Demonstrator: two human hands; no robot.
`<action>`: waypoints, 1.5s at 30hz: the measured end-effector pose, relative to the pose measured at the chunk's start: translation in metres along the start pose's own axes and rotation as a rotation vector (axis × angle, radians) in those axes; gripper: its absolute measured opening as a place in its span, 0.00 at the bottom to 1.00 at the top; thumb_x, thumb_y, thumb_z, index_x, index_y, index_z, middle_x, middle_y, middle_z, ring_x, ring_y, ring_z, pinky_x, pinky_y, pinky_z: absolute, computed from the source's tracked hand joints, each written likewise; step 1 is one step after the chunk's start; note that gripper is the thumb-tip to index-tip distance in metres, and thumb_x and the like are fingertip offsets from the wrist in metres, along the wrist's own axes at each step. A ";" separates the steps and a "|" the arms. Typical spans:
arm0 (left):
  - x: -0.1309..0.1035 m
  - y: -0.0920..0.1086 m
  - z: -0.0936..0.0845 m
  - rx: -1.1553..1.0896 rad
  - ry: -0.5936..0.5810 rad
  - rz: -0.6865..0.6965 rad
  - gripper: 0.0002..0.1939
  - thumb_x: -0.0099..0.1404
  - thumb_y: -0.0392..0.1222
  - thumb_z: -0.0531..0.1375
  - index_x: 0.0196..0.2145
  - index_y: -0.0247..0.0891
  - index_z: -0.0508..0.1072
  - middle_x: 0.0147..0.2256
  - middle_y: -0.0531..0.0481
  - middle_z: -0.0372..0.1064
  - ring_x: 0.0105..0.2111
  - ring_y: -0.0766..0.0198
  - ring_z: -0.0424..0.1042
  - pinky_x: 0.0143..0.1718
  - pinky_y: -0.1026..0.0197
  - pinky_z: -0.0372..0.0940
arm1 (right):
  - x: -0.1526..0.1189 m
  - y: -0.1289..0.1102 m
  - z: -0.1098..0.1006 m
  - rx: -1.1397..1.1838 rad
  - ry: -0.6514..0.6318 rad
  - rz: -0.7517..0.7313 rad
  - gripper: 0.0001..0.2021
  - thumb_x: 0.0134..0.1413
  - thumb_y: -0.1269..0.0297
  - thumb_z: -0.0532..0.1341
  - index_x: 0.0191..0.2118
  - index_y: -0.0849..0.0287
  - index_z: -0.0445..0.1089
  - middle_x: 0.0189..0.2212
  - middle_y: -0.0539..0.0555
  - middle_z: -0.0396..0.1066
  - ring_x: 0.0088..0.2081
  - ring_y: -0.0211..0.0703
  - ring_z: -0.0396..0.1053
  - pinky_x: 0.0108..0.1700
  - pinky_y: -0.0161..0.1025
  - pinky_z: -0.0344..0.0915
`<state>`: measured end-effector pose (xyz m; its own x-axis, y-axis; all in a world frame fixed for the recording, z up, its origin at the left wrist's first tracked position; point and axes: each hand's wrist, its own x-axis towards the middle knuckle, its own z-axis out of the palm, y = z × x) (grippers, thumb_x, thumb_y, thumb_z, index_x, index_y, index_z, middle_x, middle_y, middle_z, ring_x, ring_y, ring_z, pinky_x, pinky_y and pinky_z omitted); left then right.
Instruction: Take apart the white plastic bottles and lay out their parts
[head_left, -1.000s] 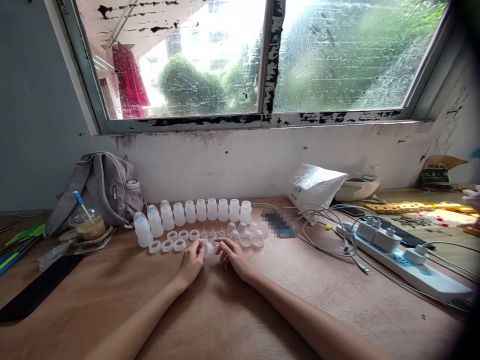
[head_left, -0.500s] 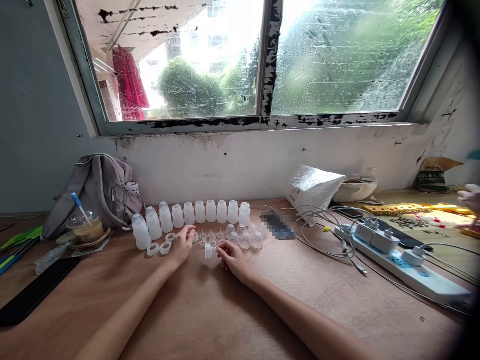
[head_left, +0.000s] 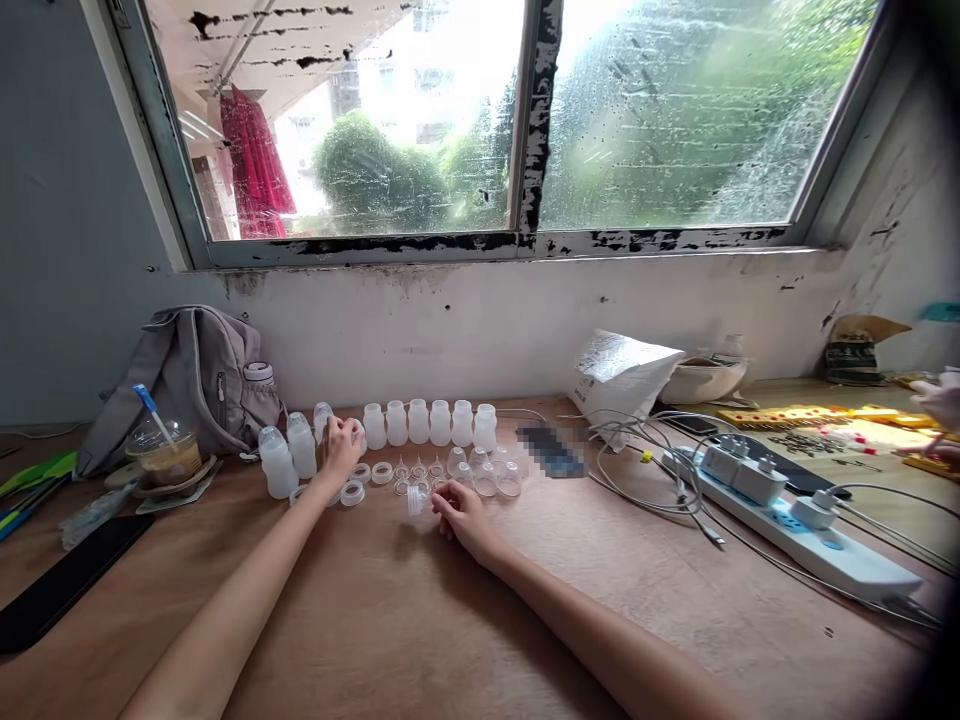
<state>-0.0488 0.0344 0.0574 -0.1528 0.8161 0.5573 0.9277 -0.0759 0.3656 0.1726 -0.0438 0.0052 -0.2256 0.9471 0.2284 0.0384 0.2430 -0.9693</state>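
My left hand [head_left: 341, 450] is closed around a small frosted baby bottle [head_left: 361, 436] in the back row, its fingers partly hiding it. To its right stands a line of open-topped bottles [head_left: 418, 421]; to its left are bottles with clear domed caps [head_left: 277, 465]. White collar rings [head_left: 352, 492] lie in front. My right hand [head_left: 463, 518] pinches a clear nipple set in a collar [head_left: 415, 499], held sideways just above the table. Behind it lie several clear nipples [head_left: 418, 470], and clear dome caps [head_left: 486, 480] sit to the right.
A grey backpack [head_left: 206, 385], an iced drink cup [head_left: 163, 455] and a black phone-like slab [head_left: 71, 580] are on the left. On the right are a white pouch [head_left: 624, 380], tangled cables [head_left: 645, 490] and a power strip [head_left: 862, 565]. Another person's hand [head_left: 937, 400] shows at the right edge.
My left hand has moved left and back from beside the rings onto a bottle in the row. My right hand stays nearly where it was, with the nipple and collar.
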 end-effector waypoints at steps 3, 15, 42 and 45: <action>-0.020 0.010 -0.012 -0.028 0.168 0.212 0.07 0.60 0.42 0.50 0.32 0.39 0.65 0.43 0.43 0.54 0.43 0.55 0.60 0.44 0.54 0.57 | 0.001 0.002 0.000 0.046 0.001 0.011 0.08 0.47 0.59 0.55 0.28 0.59 0.58 0.21 0.47 0.63 0.15 0.30 0.59 0.14 0.28 0.54; -0.095 0.037 -0.030 -0.282 -0.100 0.701 0.13 0.60 0.38 0.50 0.44 0.38 0.57 0.46 0.43 0.58 0.45 0.58 0.62 0.43 0.55 0.62 | 0.004 0.005 -0.002 0.221 0.071 0.016 0.12 0.41 0.58 0.60 0.30 0.59 0.59 0.22 0.46 0.62 0.19 0.33 0.63 0.16 0.29 0.60; -0.102 0.019 -0.021 -0.090 -0.175 0.649 0.24 0.55 0.49 0.56 0.49 0.42 0.61 0.42 0.48 0.67 0.39 0.60 0.68 0.36 0.61 0.65 | 0.004 0.007 -0.005 0.058 0.025 -0.056 0.13 0.45 0.54 0.57 0.32 0.60 0.60 0.23 0.48 0.62 0.19 0.33 0.62 0.15 0.29 0.58; -0.102 0.017 -0.020 -0.089 -0.171 0.665 0.24 0.55 0.49 0.56 0.50 0.42 0.60 0.42 0.48 0.67 0.38 0.60 0.68 0.37 0.61 0.65 | 0.003 0.006 -0.005 0.023 0.013 -0.046 0.14 0.47 0.53 0.56 0.31 0.60 0.60 0.23 0.48 0.63 0.18 0.32 0.60 0.15 0.29 0.56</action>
<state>-0.0243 -0.0616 0.0219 0.5011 0.6583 0.5617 0.7732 -0.6321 0.0510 0.1766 -0.0387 0.0004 -0.2141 0.9377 0.2737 0.0058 0.2814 -0.9596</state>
